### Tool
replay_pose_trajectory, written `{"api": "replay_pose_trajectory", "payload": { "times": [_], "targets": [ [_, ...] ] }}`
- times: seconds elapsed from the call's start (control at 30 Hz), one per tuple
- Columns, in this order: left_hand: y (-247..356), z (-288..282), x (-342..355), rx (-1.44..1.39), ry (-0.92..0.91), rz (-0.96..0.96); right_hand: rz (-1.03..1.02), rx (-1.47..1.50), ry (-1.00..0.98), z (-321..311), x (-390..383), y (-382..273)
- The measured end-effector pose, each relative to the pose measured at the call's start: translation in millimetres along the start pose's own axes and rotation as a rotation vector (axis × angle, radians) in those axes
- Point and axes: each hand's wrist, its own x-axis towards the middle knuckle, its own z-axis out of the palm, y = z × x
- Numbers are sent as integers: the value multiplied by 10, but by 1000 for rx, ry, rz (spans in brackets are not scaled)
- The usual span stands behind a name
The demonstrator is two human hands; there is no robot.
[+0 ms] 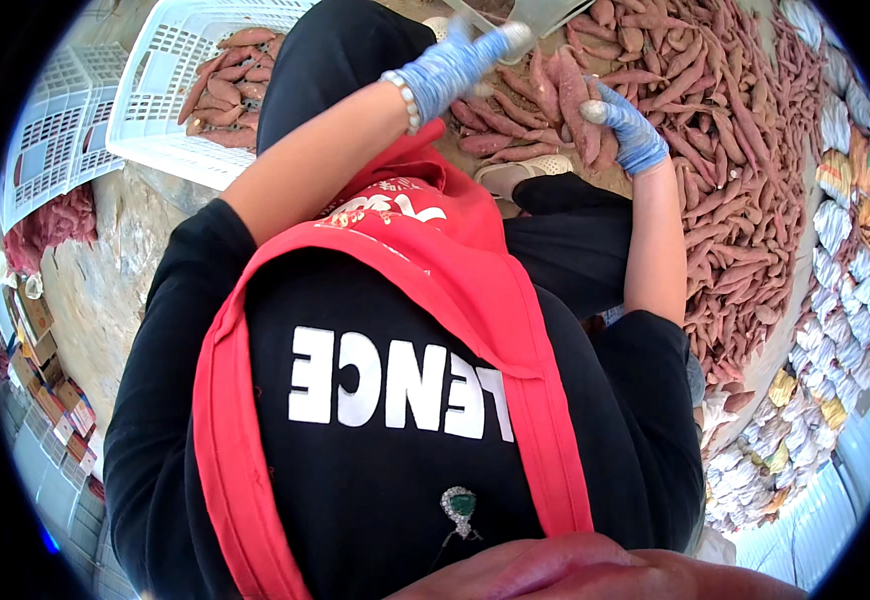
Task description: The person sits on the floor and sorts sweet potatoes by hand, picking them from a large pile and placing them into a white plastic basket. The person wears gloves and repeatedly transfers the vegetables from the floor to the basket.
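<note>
One apron [500, 330]; left hand [452, 68] seems spread; right hand [631, 128] clasps at least one sweet potato [574, 108].

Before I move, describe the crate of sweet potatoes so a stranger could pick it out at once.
From the big sweet potato heap at right, go across past the person's gloved left hand to the upper left. There, beside the dark-trousered leg, stands a pale plastic lattice crate. Unlike the crate farther left, it plainly shows sweet potatoes inside its open top.
</note>
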Motion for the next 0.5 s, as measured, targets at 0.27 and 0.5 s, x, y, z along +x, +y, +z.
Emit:
{"api": "replay_pose_trajectory", "payload": {
  "times": [0.27,0.5],
  "targets": [
    [-294,51,203,-762,-391,-199,-108,-188,50,760,338,-118],
    [-160,-176,-140,-768,-408,-130,-249,-371,287,948,269,-501]
  ]
}}
